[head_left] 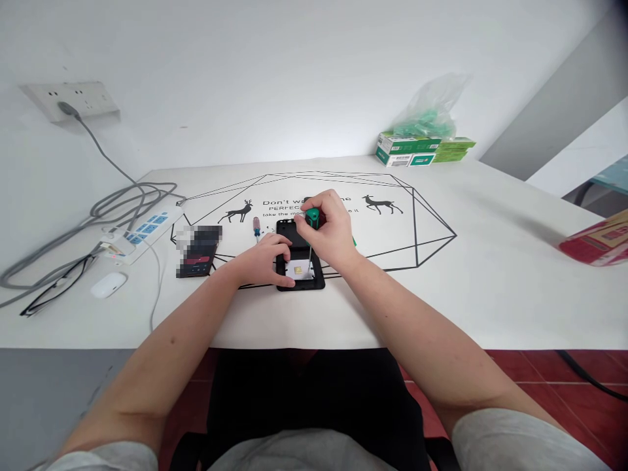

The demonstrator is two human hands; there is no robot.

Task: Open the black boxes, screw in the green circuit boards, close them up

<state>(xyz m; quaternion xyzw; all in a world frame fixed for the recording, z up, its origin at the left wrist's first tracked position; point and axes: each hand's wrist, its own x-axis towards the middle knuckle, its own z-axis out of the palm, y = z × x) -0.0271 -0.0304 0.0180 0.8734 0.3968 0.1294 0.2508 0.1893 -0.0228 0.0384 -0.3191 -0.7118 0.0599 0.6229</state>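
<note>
Between my hands lies a black plastic casing (318, 284), with a white plate or board (290, 273) inside that bears a small gold square. My left hand (265, 260) grips the casing's left side, thumb at the lower edge and fingers curled above. A screwdriver with a green handle (312, 218) is held in my right hand (333, 229). Its thin shaft points down at the right part of the board; whether the tip sits in a screw is too small to tell. Just behind is another black part (289, 232), partly covered by my right hand.
A second screwdriver (256, 227) lies left of the casing beside tiny dark pieces. Further left are a phone (200, 252), a white earphone case (108, 285), glasses (59, 288), and a power strip (150, 232) with grey cable. Green boxes (409, 147) stand at the back right; a red package (596, 242) sits far right.
</note>
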